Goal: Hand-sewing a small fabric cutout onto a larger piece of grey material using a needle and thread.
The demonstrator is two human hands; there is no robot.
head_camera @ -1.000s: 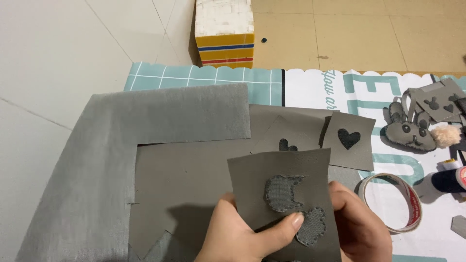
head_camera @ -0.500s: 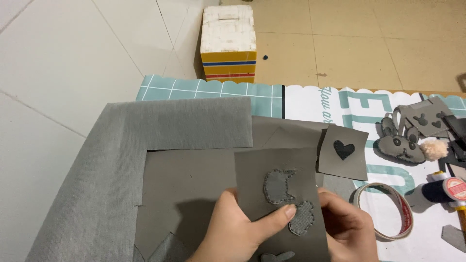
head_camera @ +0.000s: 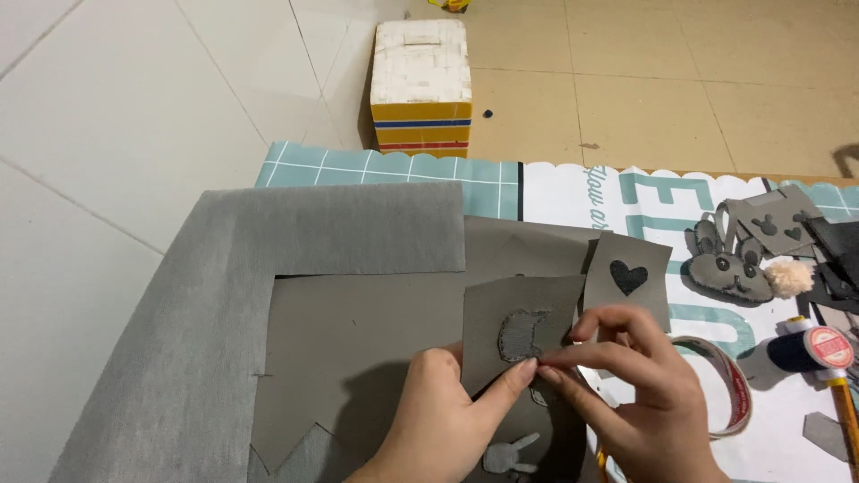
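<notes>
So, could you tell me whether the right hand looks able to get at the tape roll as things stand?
Probably yes: the right hand pinches the grey piece, but the tape roll lies just beside it on the mat, with nothing between them.

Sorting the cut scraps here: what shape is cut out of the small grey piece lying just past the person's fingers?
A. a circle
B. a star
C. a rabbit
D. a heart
D: the small grey piece beyond the right hand shows a dark heart-shaped hole in its middle.
</notes>
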